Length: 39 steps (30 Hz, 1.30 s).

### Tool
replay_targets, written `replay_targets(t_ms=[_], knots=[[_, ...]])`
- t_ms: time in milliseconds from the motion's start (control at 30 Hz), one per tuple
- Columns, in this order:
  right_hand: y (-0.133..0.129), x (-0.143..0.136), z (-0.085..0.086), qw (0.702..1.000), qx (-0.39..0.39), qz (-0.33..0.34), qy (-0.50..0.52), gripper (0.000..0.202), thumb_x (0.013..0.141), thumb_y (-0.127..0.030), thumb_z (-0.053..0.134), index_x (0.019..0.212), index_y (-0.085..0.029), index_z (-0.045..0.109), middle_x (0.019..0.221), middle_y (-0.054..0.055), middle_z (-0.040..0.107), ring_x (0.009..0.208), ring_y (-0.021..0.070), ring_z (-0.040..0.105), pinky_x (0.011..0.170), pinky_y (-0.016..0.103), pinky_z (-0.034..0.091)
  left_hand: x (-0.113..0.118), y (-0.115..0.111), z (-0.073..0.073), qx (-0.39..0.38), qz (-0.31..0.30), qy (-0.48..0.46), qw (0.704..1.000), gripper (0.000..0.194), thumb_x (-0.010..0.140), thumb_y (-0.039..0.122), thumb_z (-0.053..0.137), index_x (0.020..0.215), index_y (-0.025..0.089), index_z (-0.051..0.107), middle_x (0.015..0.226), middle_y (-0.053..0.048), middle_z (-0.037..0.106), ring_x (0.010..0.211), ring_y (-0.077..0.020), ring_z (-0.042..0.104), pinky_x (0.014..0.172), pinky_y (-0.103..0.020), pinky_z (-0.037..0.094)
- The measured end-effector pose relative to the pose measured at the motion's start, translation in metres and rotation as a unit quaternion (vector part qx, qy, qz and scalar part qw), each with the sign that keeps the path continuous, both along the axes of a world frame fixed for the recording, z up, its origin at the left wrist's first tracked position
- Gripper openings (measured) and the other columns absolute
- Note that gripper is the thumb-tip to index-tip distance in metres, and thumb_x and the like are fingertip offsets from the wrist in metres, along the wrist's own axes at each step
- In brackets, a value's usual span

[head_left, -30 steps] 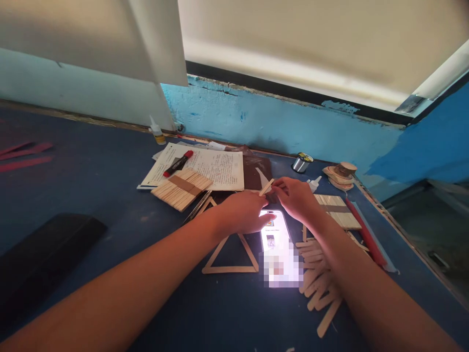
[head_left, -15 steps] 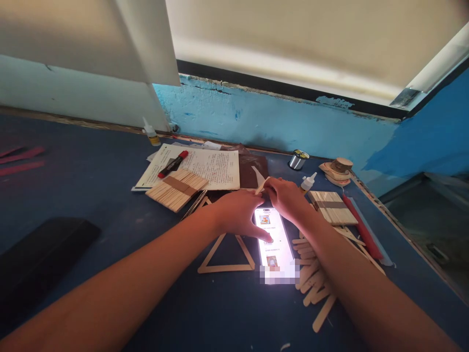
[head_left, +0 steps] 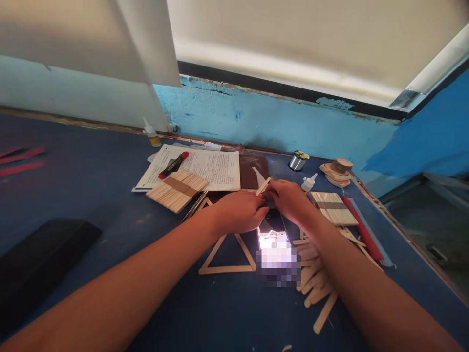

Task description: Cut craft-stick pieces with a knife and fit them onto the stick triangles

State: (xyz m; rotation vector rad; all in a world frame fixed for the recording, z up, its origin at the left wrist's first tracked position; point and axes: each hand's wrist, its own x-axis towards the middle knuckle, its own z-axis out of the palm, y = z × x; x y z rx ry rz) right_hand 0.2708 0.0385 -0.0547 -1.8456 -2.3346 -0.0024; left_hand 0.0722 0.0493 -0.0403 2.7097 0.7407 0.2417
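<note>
A wooden craft stick (head_left: 263, 187) slants up between my two hands above the top of a phone. My left hand (head_left: 240, 212) is closed, thumb drawn in, at the stick's lower end. From the other side, my right hand (head_left: 287, 195) has its fingers curled in against the same stick; its fingertips are partly hidden. Beneath them lies the phone (head_left: 274, 239), its lit screen showing a picture, with the lower part pixelated. A triangle of craft sticks (head_left: 227, 269) lies flat under my left forearm, its upper part partly covered.
Loose craft sticks (head_left: 315, 283) spread beside my right forearm. Banded stick bundles (head_left: 178, 190) lie left and right. Behind are printed pages (head_left: 216, 168), a marker (head_left: 173, 165), glue bottles (head_left: 309, 183), a wire spool (head_left: 299, 160) and wood pieces (head_left: 337, 172). A black case (head_left: 47, 264) sits left.
My left thumb has pulled back from the phone screen and closed in toward my fingers. The screen went from a bright page to a picture on dark. The stick shows more of its upper end.
</note>
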Motion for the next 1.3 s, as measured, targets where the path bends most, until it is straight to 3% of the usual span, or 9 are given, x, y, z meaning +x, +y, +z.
replay_targets(t_ms=[233, 600, 800, 933, 1100, 1300], knots=[[0.001, 0.005, -0.001, 1.000, 0.008, 0.023, 0.014, 0.018, 0.101, -0.032, 0.062, 0.105, -0.016, 0.069, 0.103, 0.005, 0.071, 0.089, 0.0177, 0.069, 0.082, 0.038, 0.059, 0.002, -0.002, 0.000, 0.006, 0.007, 0.003, 1.000, 0.045, 0.103, 0.041, 0.032, 0.113, 0.019, 0.070, 0.119, -0.012, 0.075, 0.112, -0.0282, 0.067, 0.104, -0.043, 0.048], [0.001, 0.008, -0.002, 0.998, 0.032, 0.012, 0.049, 0.017, 0.101, -0.031, 0.062, 0.102, -0.016, 0.070, 0.101, 0.005, 0.072, 0.092, 0.0190, 0.069, 0.087, 0.040, 0.056, 0.002, -0.002, 0.000, 0.002, 0.002, 0.001, 1.000, 0.046, 0.103, 0.039, 0.031, 0.116, 0.019, 0.070, 0.120, -0.011, 0.075, 0.116, -0.0287, 0.065, 0.105, -0.043, 0.046], [0.000, 0.009, -0.001, 0.997, 0.023, 0.025, 0.072, 0.011, 0.098, -0.022, 0.063, 0.095, -0.017, 0.073, 0.093, 0.003, 0.075, 0.086, 0.0181, 0.069, 0.084, 0.035, 0.052, 0.002, -0.001, 0.000, 0.001, -0.002, 0.001, 1.000, 0.048, 0.104, 0.038, 0.029, 0.119, 0.019, 0.070, 0.124, -0.012, 0.074, 0.119, -0.0291, 0.063, 0.107, -0.044, 0.045], [-0.001, 0.010, 0.000, 0.996, 0.042, 0.011, 0.078, 0.020, 0.095, -0.010, 0.057, 0.091, -0.018, 0.075, 0.093, 0.009, 0.076, 0.088, 0.0214, 0.068, 0.081, 0.032, 0.046, 0.003, -0.001, -0.001, 0.000, -0.003, 0.003, 1.000, 0.048, 0.104, 0.037, 0.029, 0.115, 0.018, 0.070, 0.123, -0.012, 0.074, 0.118, -0.0287, 0.064, 0.107, -0.043, 0.045], [-0.003, 0.011, 0.002, 0.995, 0.029, 0.045, 0.084, 0.018, 0.095, -0.012, 0.061, 0.091, -0.022, 0.076, 0.095, 0.005, 0.077, 0.090, 0.0192, 0.069, 0.083, 0.028, 0.046, 0.004, -0.001, -0.001, 0.001, -0.001, 0.000, 1.000, 0.047, 0.104, 0.035, 0.029, 0.116, 0.018, 0.070, 0.122, -0.013, 0.074, 0.119, -0.0290, 0.064, 0.107, -0.044, 0.045], [-0.004, 0.012, 0.000, 0.995, 0.036, 0.044, 0.087, 0.020, 0.095, -0.009, 0.059, 0.094, -0.019, 0.075, 0.095, 0.008, 0.077, 0.090, 0.0216, 0.068, 0.083, 0.032, 0.046, 0.003, -0.001, -0.002, 0.000, 0.005, 0.002, 1.000, 0.046, 0.103, 0.035, 0.029, 0.115, 0.018, 0.070, 0.120, -0.012, 0.075, 0.119, -0.0285, 0.064, 0.107, -0.043, 0.046]])
